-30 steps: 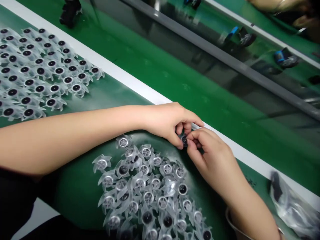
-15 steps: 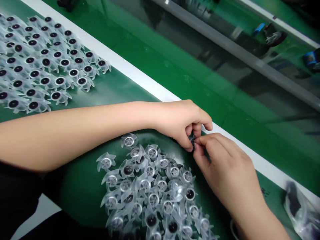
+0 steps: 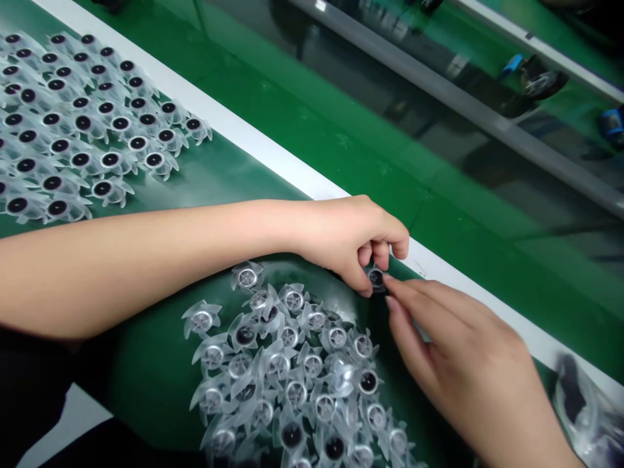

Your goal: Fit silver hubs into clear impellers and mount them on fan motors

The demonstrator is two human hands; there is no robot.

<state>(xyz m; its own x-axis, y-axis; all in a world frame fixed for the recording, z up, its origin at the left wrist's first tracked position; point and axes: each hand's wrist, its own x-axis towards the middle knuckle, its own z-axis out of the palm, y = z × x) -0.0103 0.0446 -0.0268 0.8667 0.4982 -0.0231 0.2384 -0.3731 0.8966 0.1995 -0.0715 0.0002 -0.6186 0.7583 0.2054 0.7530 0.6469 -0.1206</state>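
Left hand (image 3: 346,240) curled — fan hub (image 3: 376,278) pinched

Left hand (image 3: 344,244) gripping small fan (image 3: 376,278), right fingers (image 3: 407,292) beside it

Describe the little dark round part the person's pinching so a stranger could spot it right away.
On the green mat, find the heap of clear plastic fans. Just above it, the left hand pinches a dark round part, with the right hand close beside it. Unlike the loose fans below, it sits in the fingers.
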